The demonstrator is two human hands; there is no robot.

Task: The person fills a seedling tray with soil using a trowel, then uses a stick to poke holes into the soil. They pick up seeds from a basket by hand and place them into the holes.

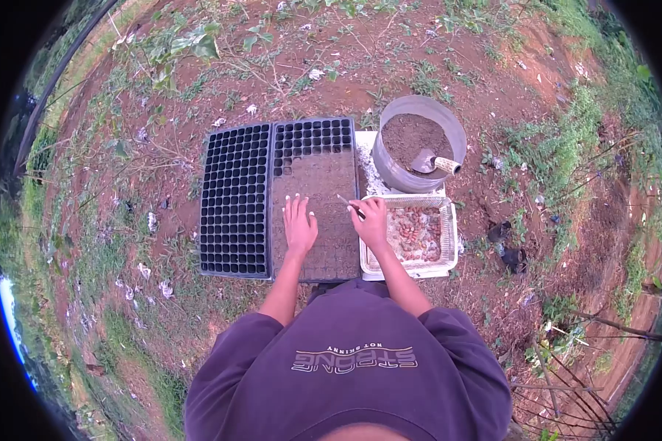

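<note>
My left hand (pixel 299 223) lies flat with fingers stretched out on a black seedling tray (pixel 315 136) whose cells are mostly covered with brown soil (pixel 312 180). My right hand (pixel 373 222) is closed round a thin, pen-like tool (pixel 360 213) with a dark body. Its pale tip points up and left over the soil; whether it touches is too small to tell. Close to my right wrist stands a white rectangular basket (pixel 449 234) with reddish-brown seeds (pixel 418 231) in it. Bare dark cells show in the far rows of the soil-covered tray.
A second black seedling tray (pixel 235 198), without soil, lies alongside on the left. Behind the basket, a round grey tub (pixel 390 170) holds soil and a trowel (pixel 434 163). Weeds and bare reddish ground (pixel 368 51) surround the trays. Sticks (pixel 566 382) lie at the lower right.
</note>
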